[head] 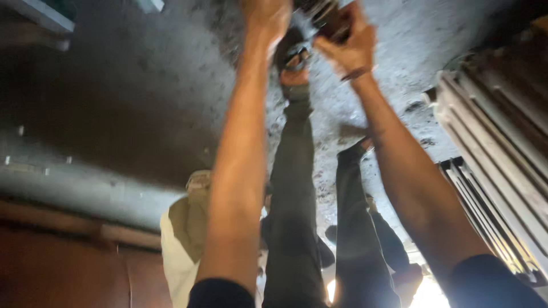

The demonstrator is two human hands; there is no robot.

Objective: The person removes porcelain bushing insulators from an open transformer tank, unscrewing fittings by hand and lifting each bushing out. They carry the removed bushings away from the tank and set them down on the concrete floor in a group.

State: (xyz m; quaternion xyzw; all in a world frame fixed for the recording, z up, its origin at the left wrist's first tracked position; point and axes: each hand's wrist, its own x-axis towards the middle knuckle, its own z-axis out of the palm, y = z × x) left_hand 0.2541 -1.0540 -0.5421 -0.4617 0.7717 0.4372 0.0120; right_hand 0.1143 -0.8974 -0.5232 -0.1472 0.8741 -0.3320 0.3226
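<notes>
Both my bare arms stretch out toward the top of the frame. My left hand (pixel 264 17) is partly cut off by the top edge and touches a blurred dark metal part (pixel 308 31). My right hand (pixel 349 43) wraps around the right side of that same part; a thin band sits at its wrist. Another person's hand (pixel 294 77), in a dark green sleeve (pixel 294 171), reaches up just beneath the part between my hands. Motion blur hides the part's exact shape.
A second dark-sleeved arm (pixel 354 217) rises beside the first. A person in beige and white clothing (pixel 182 239) stands lower left. Rough grey concrete (pixel 171 85) fills the background. Pale ribbed metal slats (pixel 491 148) run along the right. A brown panel (pixel 57 268) lies bottom left.
</notes>
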